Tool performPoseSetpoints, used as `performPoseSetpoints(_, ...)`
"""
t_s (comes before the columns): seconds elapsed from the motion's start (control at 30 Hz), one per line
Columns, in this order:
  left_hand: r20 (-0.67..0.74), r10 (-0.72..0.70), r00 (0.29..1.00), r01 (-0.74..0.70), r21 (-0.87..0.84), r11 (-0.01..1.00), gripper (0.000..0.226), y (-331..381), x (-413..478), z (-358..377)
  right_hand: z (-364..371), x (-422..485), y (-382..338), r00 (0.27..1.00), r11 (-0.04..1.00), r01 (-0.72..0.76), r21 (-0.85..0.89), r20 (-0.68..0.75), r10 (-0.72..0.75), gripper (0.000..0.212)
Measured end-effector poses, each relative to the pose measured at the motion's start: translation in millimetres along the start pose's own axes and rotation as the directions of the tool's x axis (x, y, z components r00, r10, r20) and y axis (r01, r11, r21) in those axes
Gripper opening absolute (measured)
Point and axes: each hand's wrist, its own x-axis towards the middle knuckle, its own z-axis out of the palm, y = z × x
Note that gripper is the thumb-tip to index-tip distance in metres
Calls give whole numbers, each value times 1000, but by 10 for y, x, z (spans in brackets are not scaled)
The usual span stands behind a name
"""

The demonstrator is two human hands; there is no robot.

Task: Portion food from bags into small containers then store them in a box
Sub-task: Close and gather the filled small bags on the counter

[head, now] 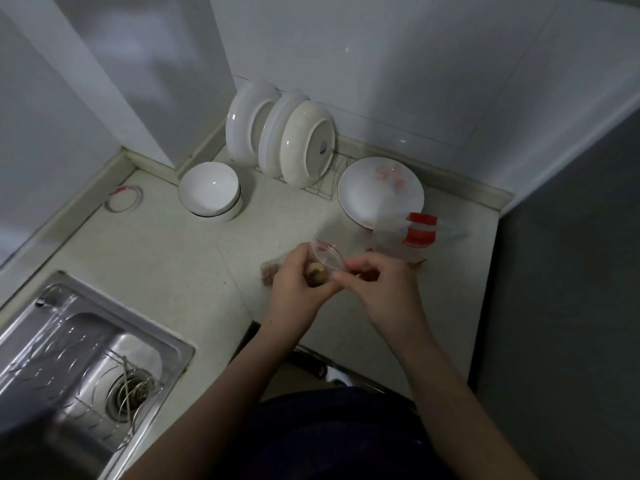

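Over the middle of the counter, my left hand point(298, 285) holds a small clear plastic container point(328, 255) with a pale brown piece of food point(316, 271) against its palm. My right hand point(375, 284) meets it from the right, fingers pinched at the container's rim. Under my left hand lies a clear bag of brownish-pink meat point(268, 273), mostly hidden. To the right, a clear plastic bag with red stripes point(417, 230) lies on the counter, overlapping a plate.
A white plate point(381, 190) with pinkish smears sits at the back right. A dish rack point(322, 181) holds several upright plates point(280, 133). Stacked white bowls point(209, 192) stand left of it. A steel sink point(86, 355) fills the lower left. A dark grey panel point(568, 271) bounds the right.
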Motion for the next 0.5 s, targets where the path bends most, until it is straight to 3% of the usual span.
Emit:
performPoseSetpoints(0.13, 59, -26, 998, 30, -58, 998, 35, 1, -15, -61, -30, 27, 40, 999, 994, 28, 102, -35, -24, 13)
performPoseSetpoints(0.27, -2, -24, 1000, 23, -228, 973, 13, 76, -57, -120, -40, 26, 34, 992, 984, 93, 149, -104, -78, 7)
performPoseSetpoints(0.5, -168, -2, 986, -24, -149, 989, 8, 153, -61, -198, -21, 23, 32, 968, 972, 201, 126, -176, -177, 11)
